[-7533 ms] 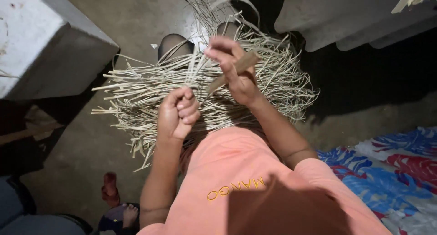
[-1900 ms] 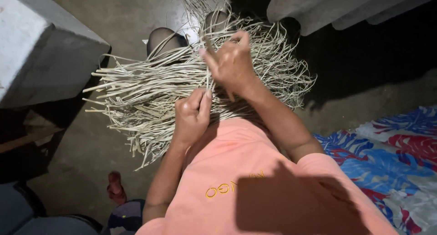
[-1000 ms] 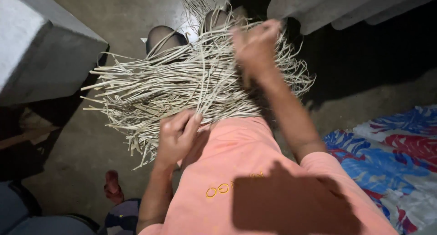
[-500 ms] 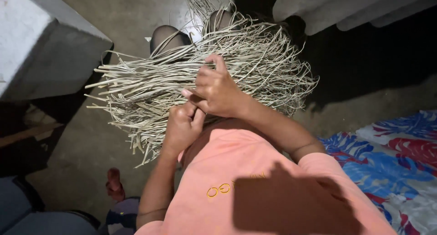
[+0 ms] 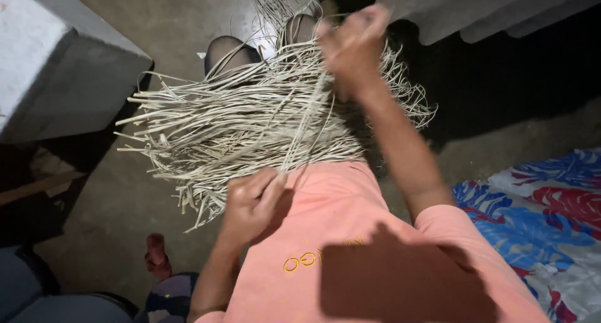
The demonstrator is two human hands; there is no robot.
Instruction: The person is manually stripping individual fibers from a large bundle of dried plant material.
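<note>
My left hand (image 5: pixel 250 201) pinches a strip's near end, my right hand (image 5: pixel 350 44) grips its far end above the lap bundle (image 5: pixel 238 123); overpulling could snap it.

Pretty dim spot, bare grey concrete floor (image 5: pixel 181 22) lit from above. A chunky concrete block (image 5: pixel 56 60) sits on the left, another concrete slab (image 5: pixel 476 10) top right, deep shadow under it. Blue-and-red leaf-print cloth (image 5: pixel 538 216) lies bottom right.
</note>
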